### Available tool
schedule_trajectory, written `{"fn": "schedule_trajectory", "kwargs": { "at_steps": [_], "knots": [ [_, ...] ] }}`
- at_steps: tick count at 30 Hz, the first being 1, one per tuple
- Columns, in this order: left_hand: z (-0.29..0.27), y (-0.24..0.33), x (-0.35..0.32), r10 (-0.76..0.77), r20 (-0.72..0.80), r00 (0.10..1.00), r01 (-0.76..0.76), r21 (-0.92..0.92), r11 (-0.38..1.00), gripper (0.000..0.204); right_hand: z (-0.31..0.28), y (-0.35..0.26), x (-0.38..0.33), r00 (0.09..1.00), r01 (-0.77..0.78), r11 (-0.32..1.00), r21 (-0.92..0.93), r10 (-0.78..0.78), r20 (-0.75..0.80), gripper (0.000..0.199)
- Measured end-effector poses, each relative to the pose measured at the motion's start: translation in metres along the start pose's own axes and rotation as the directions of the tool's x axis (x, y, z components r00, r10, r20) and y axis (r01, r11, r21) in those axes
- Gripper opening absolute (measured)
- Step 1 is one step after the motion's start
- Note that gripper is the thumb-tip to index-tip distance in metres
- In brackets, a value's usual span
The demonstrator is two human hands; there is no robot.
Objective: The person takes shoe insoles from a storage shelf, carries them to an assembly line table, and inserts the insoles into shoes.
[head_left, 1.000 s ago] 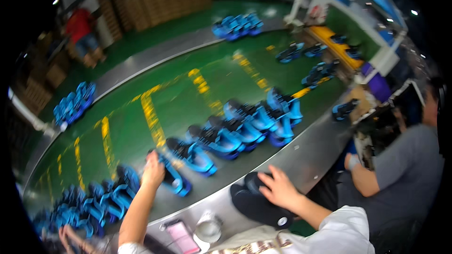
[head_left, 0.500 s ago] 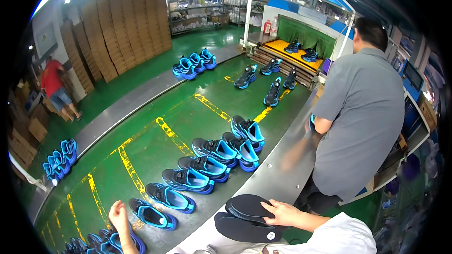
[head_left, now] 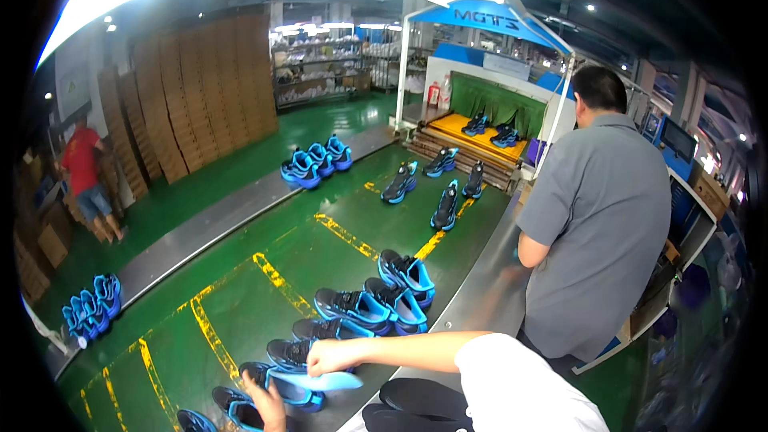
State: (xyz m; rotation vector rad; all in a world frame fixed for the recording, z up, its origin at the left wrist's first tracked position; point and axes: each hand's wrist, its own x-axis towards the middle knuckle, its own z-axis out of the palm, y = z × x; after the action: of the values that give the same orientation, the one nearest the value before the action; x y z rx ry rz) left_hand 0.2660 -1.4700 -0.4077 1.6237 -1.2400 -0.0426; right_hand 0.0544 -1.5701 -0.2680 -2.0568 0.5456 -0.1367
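My right hand is closed on a light blue insole, holding it over the row of black-and-blue sneakers. The insole's far end overlaps the opening of a sneaker; I cannot tell whether it is inside. Just left of it, my left hand has its fingers apart beside that sneaker's front, apparently holding nothing. A stack of black insoles lies on the metal ledge under my right arm. Further sneakers, such as one up the row, stand on the green belt.
A person in a grey shirt stands at the right by the metal ledge. Several sneakers stand ahead, before the yellow rollers of a machine. More shoes sit on the far grey ledge. Stacked cartons line the back left.
My right hand has left the insole stack and moved left with the light blue insole. My left hand has shifted right and down to a sneaker. The view has turned slightly.
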Motion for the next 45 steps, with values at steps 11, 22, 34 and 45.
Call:
{"fn": "schedule_trajectory", "kwargs": {
  "at_steps": [11, 22, 34, 45],
  "knots": [
    [-0.007, -0.039, 0.015, -0.359, -0.043, 0.932, 0.345, -0.187, 0.920, 0.033, 0.073, -0.025, 0.096, 0.963, -0.130, 0.979, -0.155, 0.161, 0.215, 0.029],
    [-0.024, -0.014, 0.010, -0.136, 0.643, 0.754, 0.102, 0.090, 0.991, 0.039, 0.111, 0.040, 0.060, 0.989, -0.150, 0.877, -0.457, 0.139, -0.058, 0.026],
    [-0.036, 0.037, -0.005, -0.214, 0.406, 0.889, 0.274, -0.096, 0.957, 0.033, 0.111, 0.011, 0.016, 0.977, -0.186, 0.700, -0.690, 0.054, -0.208, 0.028],
    [-0.032, 0.079, 0.003, -0.255, 0.437, 0.863, 0.329, -0.102, 0.939, 0.030, 0.094, 0.028, 0.019, 0.995, -0.067, 0.723, -0.687, -0.001, -0.099, 0.026]
  ]
}}
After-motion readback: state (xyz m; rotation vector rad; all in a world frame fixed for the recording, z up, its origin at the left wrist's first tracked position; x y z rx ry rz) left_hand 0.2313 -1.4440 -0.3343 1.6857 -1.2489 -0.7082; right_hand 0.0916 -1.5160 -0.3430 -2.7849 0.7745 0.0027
